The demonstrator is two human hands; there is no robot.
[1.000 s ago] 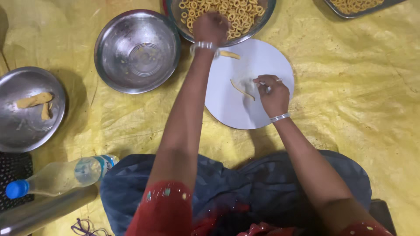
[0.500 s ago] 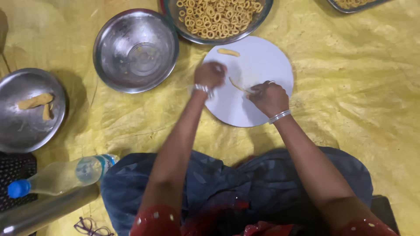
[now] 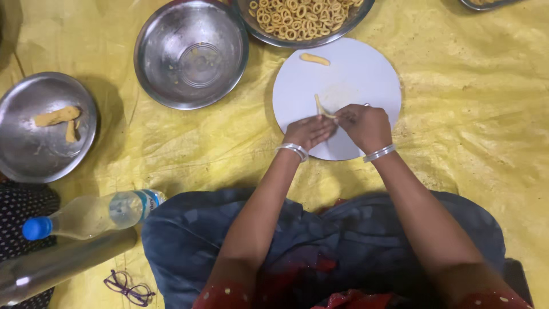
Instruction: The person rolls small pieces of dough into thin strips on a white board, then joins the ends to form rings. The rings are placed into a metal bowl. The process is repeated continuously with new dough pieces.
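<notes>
A round white board (image 3: 366, 71) lies on the yellow sheet in front of me. My left hand (image 3: 307, 131) and my right hand (image 3: 366, 126) meet over its near edge, both pinching a thin strip of yellow dough (image 3: 320, 107) that sticks up between the fingertips. A short dough piece (image 3: 315, 59) lies at the board's far edge. Beyond the board stands a steel bowl (image 3: 269, 35) full of small dough rings (image 3: 300, 17). Both wrists wear silver bangles.
An empty steel bowl (image 3: 191, 51) sits left of the board. A steel plate (image 3: 34, 149) at far left holds two dough lumps (image 3: 56, 117). A plastic bottle (image 3: 94, 214), a steel cylinder (image 3: 63, 263) and purple glasses (image 3: 127, 289) lie by my left knee.
My left hand came back from the ring bowl to the board's near edge. Both hands now hold the dough strip together.
</notes>
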